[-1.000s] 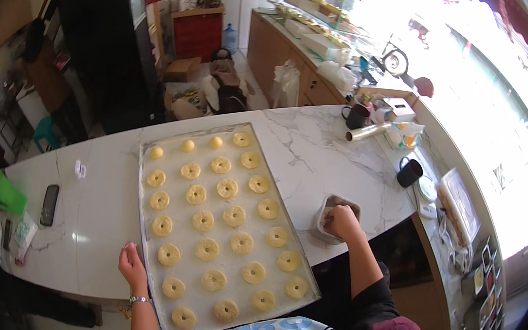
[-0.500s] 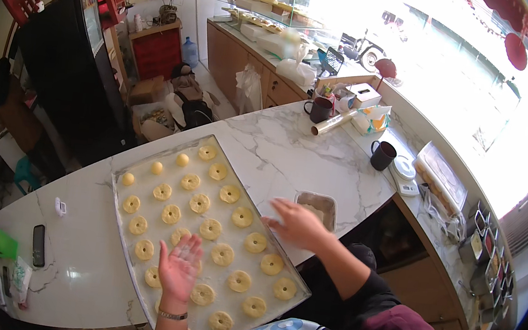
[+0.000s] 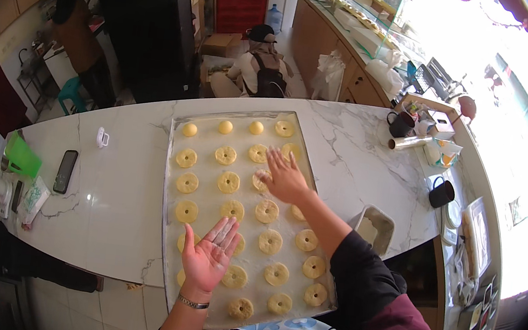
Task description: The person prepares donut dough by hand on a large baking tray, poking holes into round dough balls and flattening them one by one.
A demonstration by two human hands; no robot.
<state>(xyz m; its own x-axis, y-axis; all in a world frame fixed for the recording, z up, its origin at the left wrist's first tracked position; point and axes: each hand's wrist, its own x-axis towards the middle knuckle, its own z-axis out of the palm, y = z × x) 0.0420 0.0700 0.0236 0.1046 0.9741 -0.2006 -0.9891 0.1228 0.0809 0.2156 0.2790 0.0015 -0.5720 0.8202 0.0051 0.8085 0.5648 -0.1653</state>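
A large metal baking tray (image 3: 165, 245) lies on the marble counter in front of me, lined with rows of flat dough rings (image 3: 270, 241). At its far end sit three round dough balls (image 3: 225, 127) without holes. My left hand (image 3: 209, 254) hovers palm up over the near left part of the tray, fingers stretched, with whitish flour on the skin. Over the far right part, my right hand (image 3: 285, 177) is held palm down with its fingers apart, slightly blurred, covering some rings. Neither hand holds anything.
A metal pan (image 3: 374, 230) with pale powder stands right of the tray. Dark mugs (image 3: 442, 193), a wrap roll (image 3: 409, 143) and a kitchen scale line the right side. Left lie a phone (image 3: 65, 171) and green container (image 3: 23, 155). Other people are beyond the counter and at far left.
My right hand has moved from beside the pan to over the tray's far rings. My left hand stays palm up over the tray. The view has turned left.
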